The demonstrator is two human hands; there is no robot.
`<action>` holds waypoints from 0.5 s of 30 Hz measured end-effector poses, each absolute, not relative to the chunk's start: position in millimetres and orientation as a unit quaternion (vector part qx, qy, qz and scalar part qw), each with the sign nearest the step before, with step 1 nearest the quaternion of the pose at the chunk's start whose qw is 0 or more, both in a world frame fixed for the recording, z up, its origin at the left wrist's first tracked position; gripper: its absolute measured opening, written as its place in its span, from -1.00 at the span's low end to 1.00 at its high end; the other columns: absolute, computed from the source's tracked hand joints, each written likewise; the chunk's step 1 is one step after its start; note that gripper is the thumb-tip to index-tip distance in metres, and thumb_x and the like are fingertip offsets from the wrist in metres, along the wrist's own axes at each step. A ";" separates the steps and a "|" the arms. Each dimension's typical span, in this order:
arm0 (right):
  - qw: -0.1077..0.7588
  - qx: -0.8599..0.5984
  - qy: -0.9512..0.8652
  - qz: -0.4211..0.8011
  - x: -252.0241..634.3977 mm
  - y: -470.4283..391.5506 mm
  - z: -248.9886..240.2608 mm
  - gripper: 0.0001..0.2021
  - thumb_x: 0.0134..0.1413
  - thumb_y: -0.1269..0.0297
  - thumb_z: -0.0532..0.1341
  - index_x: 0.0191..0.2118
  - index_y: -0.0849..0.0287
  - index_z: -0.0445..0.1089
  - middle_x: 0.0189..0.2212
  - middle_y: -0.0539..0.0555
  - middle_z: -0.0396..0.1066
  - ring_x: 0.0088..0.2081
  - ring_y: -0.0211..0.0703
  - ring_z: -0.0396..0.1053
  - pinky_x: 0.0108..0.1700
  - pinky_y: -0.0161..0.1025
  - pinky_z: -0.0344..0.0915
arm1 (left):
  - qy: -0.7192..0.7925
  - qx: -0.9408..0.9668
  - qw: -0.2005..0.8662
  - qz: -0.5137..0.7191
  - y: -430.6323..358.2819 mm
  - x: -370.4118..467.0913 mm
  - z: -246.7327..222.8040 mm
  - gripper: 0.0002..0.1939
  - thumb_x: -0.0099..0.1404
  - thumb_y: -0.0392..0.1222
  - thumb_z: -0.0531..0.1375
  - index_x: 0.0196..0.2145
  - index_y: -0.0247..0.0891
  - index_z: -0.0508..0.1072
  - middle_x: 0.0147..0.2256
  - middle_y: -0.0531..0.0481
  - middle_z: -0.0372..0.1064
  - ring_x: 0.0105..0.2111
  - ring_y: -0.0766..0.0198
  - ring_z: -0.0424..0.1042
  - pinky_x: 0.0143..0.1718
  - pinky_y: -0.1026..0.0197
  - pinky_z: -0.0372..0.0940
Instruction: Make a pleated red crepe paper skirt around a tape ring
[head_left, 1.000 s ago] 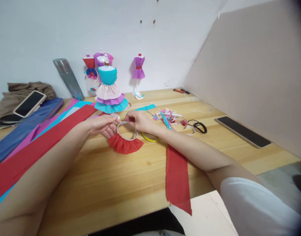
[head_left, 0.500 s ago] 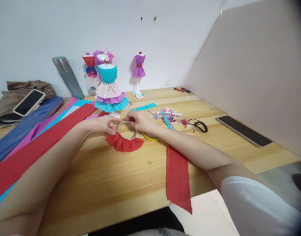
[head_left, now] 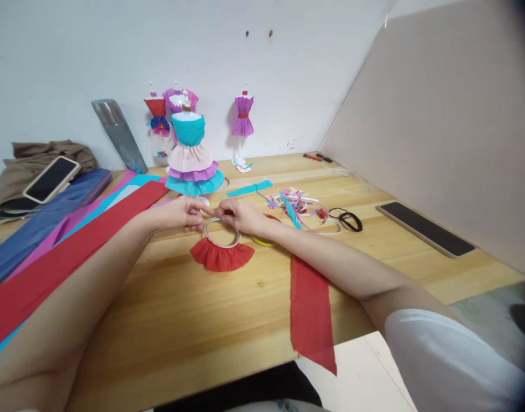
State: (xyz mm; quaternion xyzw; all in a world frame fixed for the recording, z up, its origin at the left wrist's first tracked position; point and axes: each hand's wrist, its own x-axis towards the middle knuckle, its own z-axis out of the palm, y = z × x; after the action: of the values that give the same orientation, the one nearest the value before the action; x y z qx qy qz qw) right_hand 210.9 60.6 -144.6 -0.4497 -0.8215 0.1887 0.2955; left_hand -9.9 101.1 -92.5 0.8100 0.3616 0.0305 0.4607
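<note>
A thin white ring (head_left: 207, 230) stands in the middle of the wooden table, with a gathered red crepe-paper ruffle (head_left: 222, 257) fanned along its near side. My right hand (head_left: 240, 216) pinches the ring's far edge between thumb and fingertips. My left hand (head_left: 185, 214) is at the ring's far left, index finger stretched toward the right fingertips, the other fingers loosely bent. It seems to hold nothing. Partly under my right forearm are a yellow ring (head_left: 263, 241) and a red one. A red crepe strip (head_left: 312, 309) hangs over the table's front edge.
Dressed mini mannequins (head_left: 189, 143) stand at the back; another wears a purple dress (head_left: 244, 114). Paper scraps (head_left: 294, 203), a black cord (head_left: 350, 220) and a dark flat bar (head_left: 425, 228) lie right. Long crepe strips (head_left: 94, 229), a phone (head_left: 51, 178) and a grey bottle (head_left: 120, 134) are left.
The ring and its red ruffle have shifted slightly right and toward me. My left hand's fingers have drawn away from the ring's left side; my right hand still pinches its far edge.
</note>
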 end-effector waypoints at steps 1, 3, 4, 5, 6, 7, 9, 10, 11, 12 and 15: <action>0.305 -0.451 -0.816 0.195 211.3 60.9 -143.1 -0.91 0.04 0.53 0.18 -0.37 0.25 0.42 -0.43 0.00 0.40 -0.40 -0.30 0.27 -0.30 -0.35 0.12 | 0.342 0.834 0.430 0.054 99.3 -8.3 -89.6 -0.54 0.20 -0.12 0.23 0.05 -0.29 0.52 -0.35 -0.06 0.49 -0.38 0.24 0.42 -0.37 0.25 0.31; 0.330 -0.442 -0.803 0.226 211.8 61.5 -139.9 -0.95 0.04 0.47 0.18 -0.39 0.24 0.37 -0.46 -0.03 0.36 -0.42 -0.31 0.26 -0.32 -0.35 0.14 | 0.288 0.882 0.359 0.100 93.9 -5.3 -81.7 -0.65 0.26 -0.10 0.21 -0.04 -0.22 0.59 -0.22 -0.09 0.49 -0.24 0.20 0.44 -0.22 0.20 0.34; 0.349 -0.429 -0.794 0.251 211.9 61.8 -138.5 -0.97 0.04 0.44 0.19 -0.40 0.23 0.35 -0.47 -0.04 0.34 -0.42 -0.31 0.25 -0.33 -0.35 0.15 | 0.259 0.900 0.332 0.116 90.6 -4.0 -77.3 -0.69 0.28 -0.11 0.19 -0.08 -0.20 0.61 -0.13 -0.11 0.48 -0.15 0.17 0.44 -0.12 0.17 0.34; 0.371 -0.411 -0.784 0.281 211.9 62.0 -137.2 -0.95 0.04 0.40 0.20 -0.41 0.22 0.32 -0.48 -0.05 0.32 -0.43 -0.32 0.25 -0.34 -0.35 0.17 | 0.232 0.912 0.316 0.124 87.2 -3.0 -73.0 -0.72 0.31 -0.13 0.17 -0.11 -0.18 0.62 -0.03 -0.12 0.46 -0.06 0.14 0.42 -0.02 0.15 0.31; 0.393 -0.393 -0.772 0.310 211.9 62.0 -136.2 -0.92 0.03 0.36 0.22 -0.43 0.21 0.29 -0.49 -0.06 0.31 -0.43 -0.32 0.24 -0.34 -0.34 0.18 | 0.207 0.919 0.312 0.123 83.8 -2.3 -69.2 -0.72 0.33 -0.15 0.16 -0.11 -0.17 0.62 0.04 -0.12 0.43 0.02 0.13 0.39 0.05 0.14 0.28; 0.410 -0.376 -0.759 0.336 211.9 61.9 -135.3 -0.89 0.01 0.34 0.23 -0.44 0.20 0.27 -0.49 -0.06 0.30 -0.44 -0.32 0.24 -0.34 -0.34 0.19 | 0.187 0.923 0.317 0.112 80.9 -1.8 -66.0 -0.72 0.34 -0.17 0.14 -0.10 -0.17 0.62 0.08 -0.11 0.43 0.07 0.12 0.37 0.10 0.14 0.25; 0.424 -0.363 -0.744 0.367 211.8 61.1 -134.0 -0.87 -0.04 0.32 0.26 -0.46 0.20 0.27 -0.49 -0.06 0.31 -0.44 -0.32 0.24 -0.34 -0.33 0.21 | 0.172 0.923 0.335 0.080 76.5 -1.7 -62.1 -0.72 0.35 -0.19 0.14 -0.10 -0.18 0.62 0.02 -0.11 0.50 0.05 0.14 0.40 0.08 0.17 0.26; 0.422 -0.364 -0.741 0.374 211.7 60.4 -133.2 -0.87 -0.06 0.33 0.27 -0.45 0.20 0.29 -0.49 -0.05 0.32 -0.44 -0.32 0.25 -0.34 -0.33 0.22 | 0.176 0.921 0.343 0.064 75.0 -1.9 -61.2 -0.74 0.34 -0.18 0.16 -0.12 -0.19 0.63 -0.06 -0.10 0.54 -0.01 0.15 0.44 0.03 0.19 0.29; 0.419 -0.363 -0.741 0.380 211.6 59.7 -132.1 -0.87 -0.08 0.33 0.29 -0.45 0.20 0.31 -0.49 -0.05 0.33 -0.43 -0.32 0.26 -0.34 -0.33 0.23 | 0.183 0.918 0.349 0.050 73.8 -2.1 -60.7 -0.75 0.33 -0.17 0.17 -0.15 -0.21 0.63 -0.15 -0.09 0.57 -0.09 0.17 0.47 -0.03 0.22 0.31; 0.414 -0.359 -0.741 0.387 211.4 58.8 -130.4 -0.87 -0.09 0.34 0.30 -0.43 0.21 0.32 -0.49 -0.04 0.34 -0.43 -0.31 0.28 -0.34 -0.33 0.24 | 0.191 0.915 0.352 0.038 72.5 -2.1 -60.3 -0.77 0.32 -0.16 0.19 -0.18 -0.22 0.64 -0.23 -0.08 0.58 -0.18 0.19 0.49 -0.11 0.25 0.32; 0.403 -0.334 -0.752 0.401 213.4 56.6 -118.6 -0.87 -0.03 0.34 0.30 -0.38 0.22 0.35 -0.44 -0.01 0.41 -0.38 -0.29 0.35 -0.28 -0.31 0.30 | 0.196 0.906 0.374 0.006 66.4 -1.2 -55.9 -0.80 0.28 -0.16 0.21 -0.26 -0.23 0.64 -0.34 -0.04 0.56 -0.35 0.26 0.47 -0.28 0.30 0.31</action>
State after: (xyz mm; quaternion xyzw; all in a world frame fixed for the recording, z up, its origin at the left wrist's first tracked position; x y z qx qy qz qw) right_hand 213.4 56.6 -118.6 -0.3336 -0.7520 0.4011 0.4030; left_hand -1.2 66.4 -55.9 0.9064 0.1962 0.0063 0.3739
